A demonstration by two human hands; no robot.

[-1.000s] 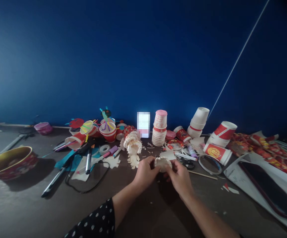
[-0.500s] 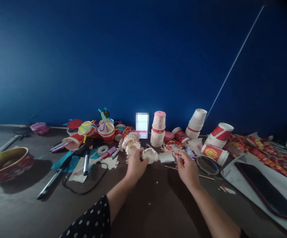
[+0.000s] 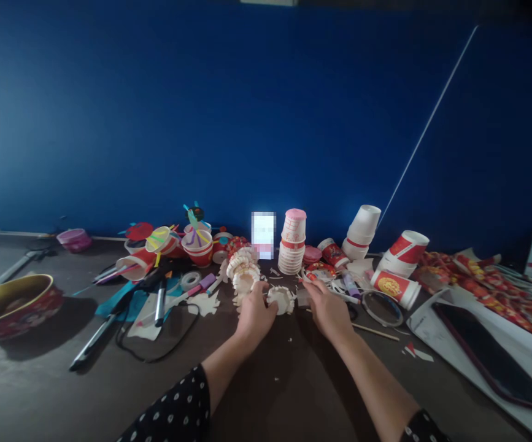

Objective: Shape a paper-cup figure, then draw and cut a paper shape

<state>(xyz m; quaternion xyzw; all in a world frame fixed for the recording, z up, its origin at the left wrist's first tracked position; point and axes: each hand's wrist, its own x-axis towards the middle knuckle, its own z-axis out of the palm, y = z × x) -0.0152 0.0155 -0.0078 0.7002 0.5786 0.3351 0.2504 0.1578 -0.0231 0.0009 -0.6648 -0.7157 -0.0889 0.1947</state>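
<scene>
Below centre in the frame, our left hand (image 3: 255,316) curls its fingers, slightly parted, at a round white fringed paper piece (image 3: 281,299) on the dark tabletop (image 3: 293,387). Our right hand's (image 3: 329,312) fingers nearly close beside it; we cannot tell either grip. It looks light, its fringe bendable, its solid middle safest to hold.

No text, brand or number is legible: the red marks on the pink-topped paper cup (image 3: 294,231), the print on the red-banded paper cup (image 3: 409,247) and the round gold emblem (image 3: 389,286) on the tipped paper cup (image 3: 408,293) (all small and blurred) cannot be read.
</scene>
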